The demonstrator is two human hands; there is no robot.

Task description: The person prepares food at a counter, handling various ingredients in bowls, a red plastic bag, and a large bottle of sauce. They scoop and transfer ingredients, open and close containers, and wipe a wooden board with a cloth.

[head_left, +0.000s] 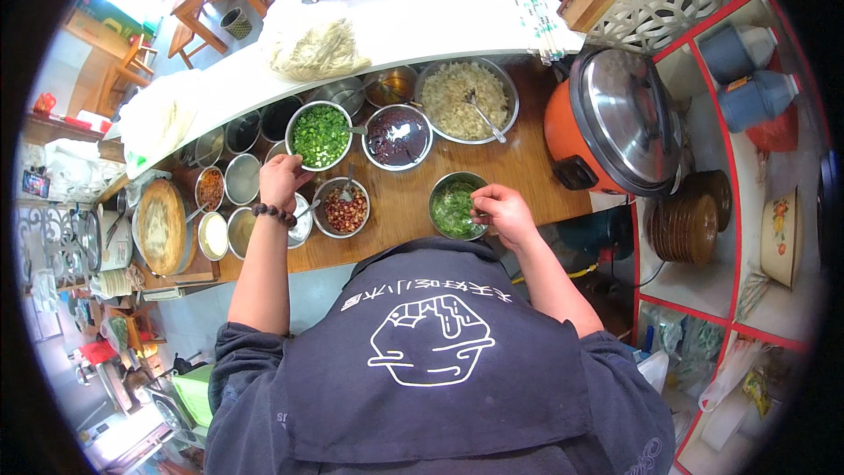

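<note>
My left hand (283,179), with a dark bead bracelet at the wrist, grips the near left rim of a steel bowl of chopped scallions (321,136), which holds a spoon. At the right edge of a smaller steel bowl of chopped green herbs (455,206) is my right hand (499,209), its fingertips pinched together; whether something is between them cannot be told. Beside the scallions stands a bowl of dark red sauce (397,136). Peanuts fill a steel bowl (341,207) with a spoon, right of my left forearm. A large bowl of chopped pale food (466,97) holds a spoon.
An orange cooker with a steel lid (613,122) stands at the right, near red-edged shelves (732,237). Several seasoning bowls and a round wooden board (161,225) are at the left. Bagged noodles (316,46) lie on the white ledge (422,26) behind the bowls.
</note>
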